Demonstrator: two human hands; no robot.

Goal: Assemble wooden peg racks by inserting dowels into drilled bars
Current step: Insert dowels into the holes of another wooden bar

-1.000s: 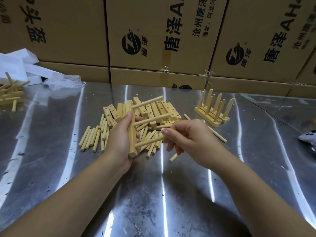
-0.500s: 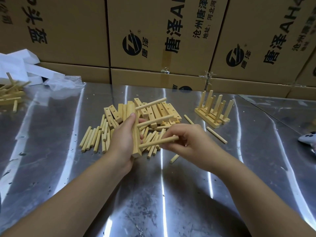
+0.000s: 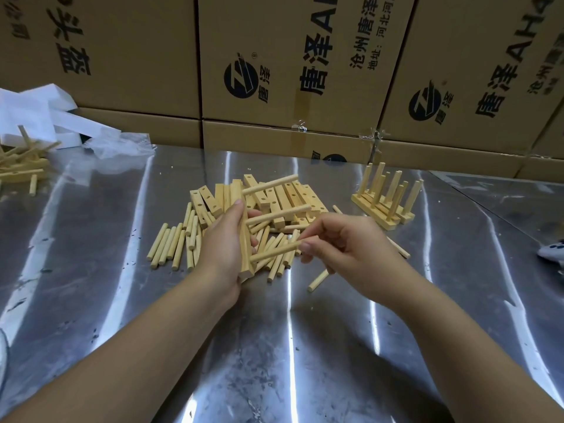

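Note:
My left hand (image 3: 224, 244) grips a drilled wooden bar (image 3: 245, 248) held nearly upright above the table. Two dowels stick out of the bar to the right, an upper dowel (image 3: 271, 185) and a middle dowel (image 3: 279, 214). My right hand (image 3: 341, 248) pinches a third dowel (image 3: 276, 252) whose left end meets the bar's lower part. Loose dowels (image 3: 175, 247) lie on the steel table to the left of my hands, and a heap of drilled bars (image 3: 293, 198) lies just behind them.
Finished peg racks (image 3: 386, 198) stand at the right rear. More wooden pieces (image 3: 19, 166) and white paper (image 3: 36, 117) sit at the far left. Cardboard boxes (image 3: 274, 71) wall off the table's back edge. A single dowel (image 3: 317, 280) lies below my right hand.
My right hand has slid along the third dowel towards its right end while its left end stays at the bar. The bar stays in my left hand.

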